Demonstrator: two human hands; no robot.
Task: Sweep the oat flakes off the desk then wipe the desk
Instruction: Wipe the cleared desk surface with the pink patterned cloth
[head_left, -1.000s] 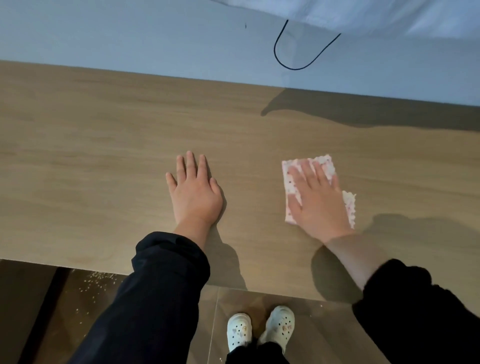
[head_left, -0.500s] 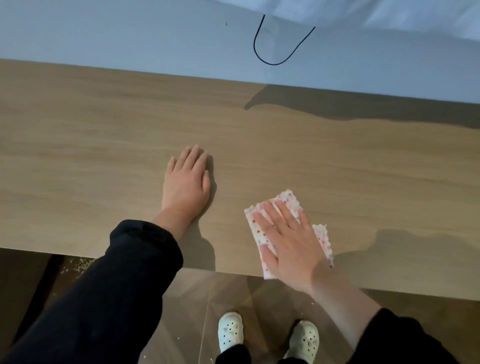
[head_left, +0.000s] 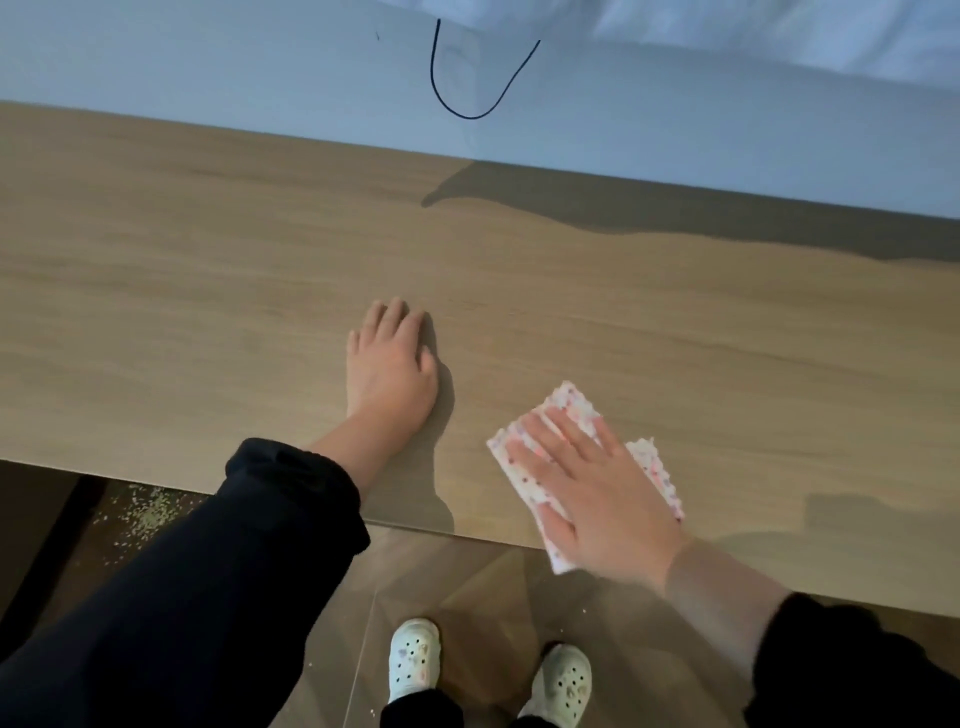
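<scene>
View from above of a person standing at the near edge of a wooden bench (head_left: 208, 291). The right hand (head_left: 605, 506) lies palm down on a small white cloth (head_left: 574, 408) with pink dots, its fingers (head_left: 558, 449) straight and slightly spread. They press the cloth flat and do not curl round it.

The cloth sits at the near edge of the bench, and its near corner hangs just over that edge, above the floor (head_left: 467, 587). Its long axis runs from the near edge towards the far edge, leaning a little left, in line with the fingers on top of it. The far corner of the cloth shows beyond the fingertips.

The left hand (head_left: 392, 364) rests palm down on the bench just left of the cloth, apart from it, fingers close together and holding nothing.

Oat flakes (head_left: 150, 514) lie scattered on the floor below the near edge, to the left. None can be made out on the bench top.

With the cloth already at the near edge, nearly all the bench surface lies away from it, so the next wiping stroke probably has to travel away from that edge, and the right hand is the one placed to make it.
</scene>
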